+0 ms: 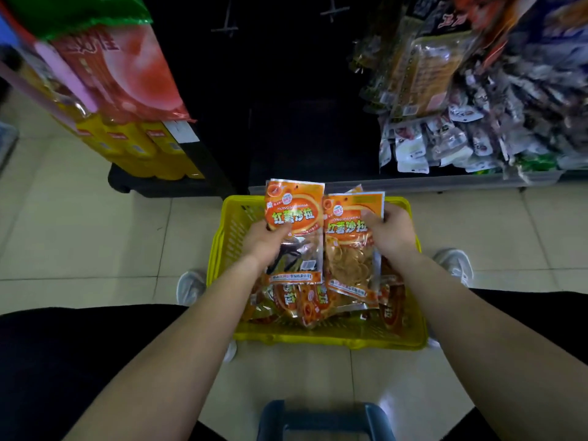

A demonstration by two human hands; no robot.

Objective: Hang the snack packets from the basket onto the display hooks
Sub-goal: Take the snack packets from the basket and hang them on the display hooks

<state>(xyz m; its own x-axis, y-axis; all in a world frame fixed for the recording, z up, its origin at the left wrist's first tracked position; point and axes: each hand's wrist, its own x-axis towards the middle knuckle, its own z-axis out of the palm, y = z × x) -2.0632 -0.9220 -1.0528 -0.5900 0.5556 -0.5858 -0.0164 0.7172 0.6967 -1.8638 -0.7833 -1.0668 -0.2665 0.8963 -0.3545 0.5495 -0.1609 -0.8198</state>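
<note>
As L-hand (pixel 265 241), R-hand (pixel 393 232) grip pkts (pixel 294 214) — basket (pixel 318 340) (yellow) sits below.

- Basket (pixel 318 340) on floor, centre of frame, between two shoes (pixel 190 286).
- Loose packets (pixel 305 307) piled in basket.
- Two packets held up over basket, side by side, edges overlapping: left packet (pixel 294 211) in left hand (pixel 264 240), right packet (pixel 350 249) in right hand (pixel 393 233).
- Behind basket, top centre: bare hooks (pixel 226 27).
- Upper left: bottles (pixel 140 148) on low shelf, under hanging bags (pixel 127 68).
- Upper right: hanging packets (pixel 461 122), crowded.
- Bottom centre: a frame-like object (pixel 321 418), between the forearms.
</note>
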